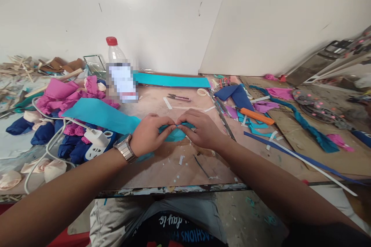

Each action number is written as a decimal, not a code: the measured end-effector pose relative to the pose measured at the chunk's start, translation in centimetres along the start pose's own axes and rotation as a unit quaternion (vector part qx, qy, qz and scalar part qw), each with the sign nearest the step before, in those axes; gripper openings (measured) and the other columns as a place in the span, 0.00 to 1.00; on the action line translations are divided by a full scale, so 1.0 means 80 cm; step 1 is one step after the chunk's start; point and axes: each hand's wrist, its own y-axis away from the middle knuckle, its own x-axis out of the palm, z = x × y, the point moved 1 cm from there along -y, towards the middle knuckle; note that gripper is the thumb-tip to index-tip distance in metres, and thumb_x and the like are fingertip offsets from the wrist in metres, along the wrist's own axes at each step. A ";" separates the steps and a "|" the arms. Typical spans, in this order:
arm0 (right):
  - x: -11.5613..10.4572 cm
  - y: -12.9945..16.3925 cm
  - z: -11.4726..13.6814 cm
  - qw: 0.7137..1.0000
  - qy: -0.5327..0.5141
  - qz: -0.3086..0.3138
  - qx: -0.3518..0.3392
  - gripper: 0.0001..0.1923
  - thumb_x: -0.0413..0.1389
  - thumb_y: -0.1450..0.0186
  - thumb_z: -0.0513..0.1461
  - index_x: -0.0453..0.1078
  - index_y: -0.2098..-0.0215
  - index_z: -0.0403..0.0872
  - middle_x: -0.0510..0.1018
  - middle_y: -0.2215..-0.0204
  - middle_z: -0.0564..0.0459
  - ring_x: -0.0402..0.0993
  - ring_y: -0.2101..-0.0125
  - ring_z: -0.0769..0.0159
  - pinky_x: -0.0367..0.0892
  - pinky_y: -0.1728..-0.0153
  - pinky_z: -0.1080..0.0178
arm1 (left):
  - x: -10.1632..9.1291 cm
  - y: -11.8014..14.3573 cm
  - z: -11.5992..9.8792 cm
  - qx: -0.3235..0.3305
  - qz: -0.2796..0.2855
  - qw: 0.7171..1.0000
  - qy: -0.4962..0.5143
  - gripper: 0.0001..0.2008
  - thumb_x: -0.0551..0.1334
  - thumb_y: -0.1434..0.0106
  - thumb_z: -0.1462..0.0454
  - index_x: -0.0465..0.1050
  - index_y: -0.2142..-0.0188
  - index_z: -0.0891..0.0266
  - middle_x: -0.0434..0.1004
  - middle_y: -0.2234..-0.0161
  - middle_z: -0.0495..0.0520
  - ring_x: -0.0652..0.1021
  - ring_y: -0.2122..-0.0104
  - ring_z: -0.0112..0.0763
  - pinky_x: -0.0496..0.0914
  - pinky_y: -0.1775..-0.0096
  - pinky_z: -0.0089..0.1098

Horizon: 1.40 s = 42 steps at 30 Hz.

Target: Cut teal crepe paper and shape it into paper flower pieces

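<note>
While thread snips (179,97) lie beyond them, both hands (149,134) pinch a turquoise strip (100,115) close together.

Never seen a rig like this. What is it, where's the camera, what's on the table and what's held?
There's no machine here: these are a person's own hands. The single picture comes from a camera worn on the head, looking forward and down.

The left hand, with a metal wristwatch on its wrist, and the right hand meet fingertip to fingertip, pinching a turquoise fabric strip.

On the table, thread snips lie beyond the hands. To the left are a power strip and gathered pink fabric; to the right, an orange-handled tool.
</note>
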 end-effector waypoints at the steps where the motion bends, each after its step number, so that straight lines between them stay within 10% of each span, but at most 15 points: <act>1: 0.000 -0.001 0.001 1.000 -0.001 0.003 -0.004 0.04 0.55 0.28 0.39 0.71 0.59 0.48 0.81 0.63 0.47 0.74 0.61 0.58 0.69 0.58 0.56 | 0.001 0.000 0.000 0.004 0.000 1.000 -0.005 0.13 0.55 0.26 0.58 0.78 0.58 0.57 0.85 0.62 0.49 0.79 0.65 0.34 0.66 0.55 0.37; 42: -0.005 -0.007 0.009 0.993 -0.068 0.058 0.076 0.04 0.55 0.32 0.36 0.72 0.65 0.46 0.79 0.66 0.49 0.71 0.59 0.59 0.66 0.56 0.57 | 0.009 0.002 -0.001 0.075 -0.014 0.989 -0.128 0.13 0.54 0.25 0.61 0.76 0.60 0.60 0.84 0.65 0.50 0.80 0.66 0.33 0.62 0.46 0.43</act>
